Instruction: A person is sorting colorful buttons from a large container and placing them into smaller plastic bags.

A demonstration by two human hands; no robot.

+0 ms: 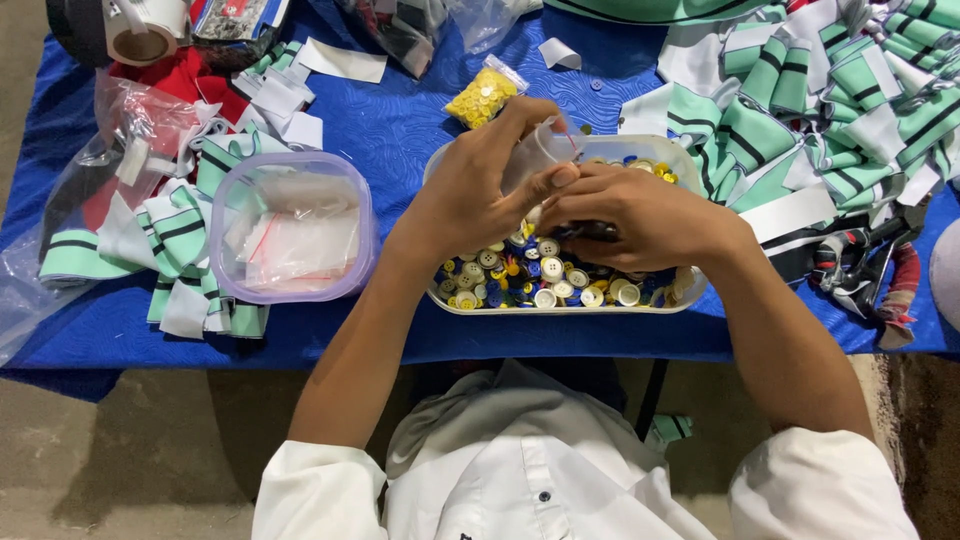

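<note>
The left hand (480,190) has its grip closed on a small clear bag (540,150), the right hand (640,215) pinches beside it, and below them the tray (560,305) remains heaped with unsorted buttons (520,280).

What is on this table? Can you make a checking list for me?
Surface: blue cloth covers the table.
Job's things: white tray full of mixed buttons; small clear bag in the left hand; right hand over the tray.
Clutter: clear tub of bags, bag of yellow buttons, green striped fabric pieces, tape roll.
Fingers: left pinch the bag; right curled, contents hidden.
Cables: nothing seen.
Surroundings: concrete floor.
</note>
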